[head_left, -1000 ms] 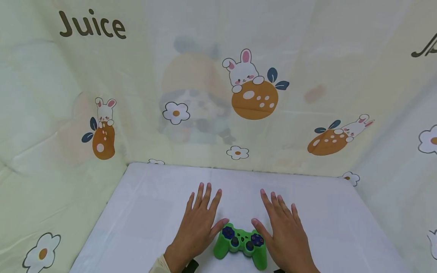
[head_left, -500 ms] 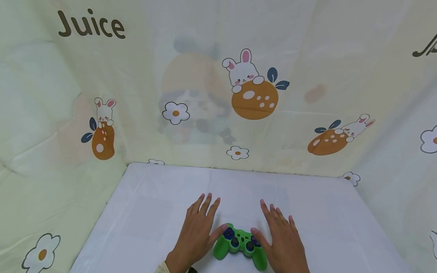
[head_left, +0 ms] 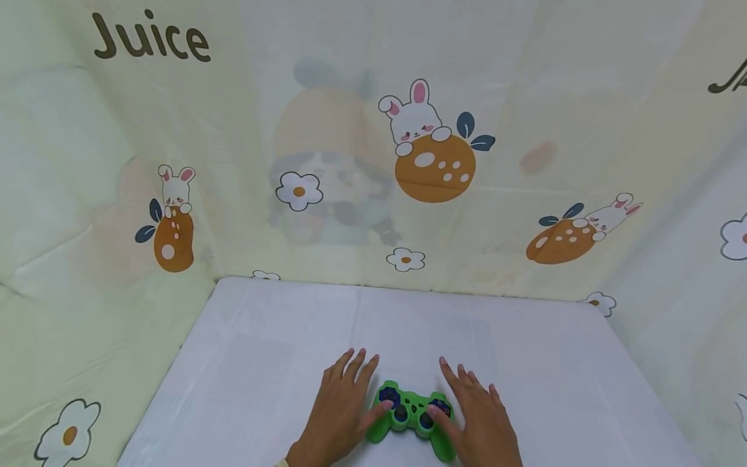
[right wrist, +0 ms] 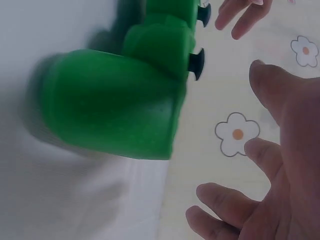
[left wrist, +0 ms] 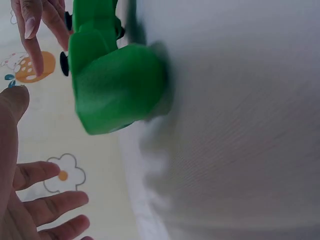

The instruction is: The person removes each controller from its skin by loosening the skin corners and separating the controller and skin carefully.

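The right fingers (right wrist: 227, 204) hang spread near a green controller (right wrist: 117, 102) on white cloth (right wrist: 50, 200).

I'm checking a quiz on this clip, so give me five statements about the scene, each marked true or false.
1. A green game controller lies on a white surface. True.
2. The left hand's grip is clenched round the controller. False: its fingers are spread, and the left wrist view shows a gap to the controller.
3. In the right wrist view, the right hand's grip is apart from the controller. True.
4. The controller's thumbsticks are yellow. False: they are dark.
5. The lettering at upper left in the head view spells "Juice". True.
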### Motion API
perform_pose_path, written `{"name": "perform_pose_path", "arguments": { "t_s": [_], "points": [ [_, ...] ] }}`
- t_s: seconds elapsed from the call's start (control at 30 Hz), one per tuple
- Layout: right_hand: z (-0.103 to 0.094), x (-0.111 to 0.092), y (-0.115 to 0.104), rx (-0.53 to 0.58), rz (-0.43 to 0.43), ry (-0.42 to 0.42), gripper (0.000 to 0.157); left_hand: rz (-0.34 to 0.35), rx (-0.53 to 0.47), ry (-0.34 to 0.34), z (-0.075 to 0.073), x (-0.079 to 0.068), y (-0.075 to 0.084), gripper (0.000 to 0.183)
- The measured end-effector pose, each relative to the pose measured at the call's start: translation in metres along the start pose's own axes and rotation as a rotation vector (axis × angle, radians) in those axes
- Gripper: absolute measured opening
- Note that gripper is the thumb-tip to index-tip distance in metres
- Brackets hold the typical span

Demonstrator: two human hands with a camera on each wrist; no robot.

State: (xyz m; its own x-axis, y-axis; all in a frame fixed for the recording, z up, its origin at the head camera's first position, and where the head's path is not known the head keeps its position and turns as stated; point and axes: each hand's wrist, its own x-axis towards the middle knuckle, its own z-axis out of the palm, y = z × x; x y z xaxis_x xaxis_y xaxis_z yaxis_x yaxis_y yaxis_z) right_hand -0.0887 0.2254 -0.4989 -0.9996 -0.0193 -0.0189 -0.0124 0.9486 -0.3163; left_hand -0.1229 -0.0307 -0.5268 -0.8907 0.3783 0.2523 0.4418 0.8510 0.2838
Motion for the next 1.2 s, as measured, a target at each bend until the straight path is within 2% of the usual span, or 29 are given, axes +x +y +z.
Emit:
{"name": "perform_pose_path", "arguments": {
  "t_s": [0.17,0.37,0.7,0.97,1.2],
  "points": [
    [0.008,-0.001,0.005,0.034,0.02,-0.033,0.092,-0.01,-0.009,-0.039,0.007,-0.003,0.001,0.078],
    [0.019,-0.004,0.012,0.086,-0.006,-0.023,0.095,0.009,-0.027,-0.026,0.013,-0.006,0.003,0.078],
    [0.029,-0.007,0.018,0.105,-0.05,-0.012,0.099,0.036,-0.049,-0.036,0.024,-0.012,0.003,0.082],
    [0.034,-0.008,0.023,0.158,-0.05,-0.08,0.103,0.034,-0.044,-0.085,0.026,-0.013,0.005,0.082],
    [0.037,-0.004,0.024,0.226,-0.013,-0.121,0.098,0.041,-0.057,-0.07,0.025,-0.013,0.008,0.076]
  ]
}}
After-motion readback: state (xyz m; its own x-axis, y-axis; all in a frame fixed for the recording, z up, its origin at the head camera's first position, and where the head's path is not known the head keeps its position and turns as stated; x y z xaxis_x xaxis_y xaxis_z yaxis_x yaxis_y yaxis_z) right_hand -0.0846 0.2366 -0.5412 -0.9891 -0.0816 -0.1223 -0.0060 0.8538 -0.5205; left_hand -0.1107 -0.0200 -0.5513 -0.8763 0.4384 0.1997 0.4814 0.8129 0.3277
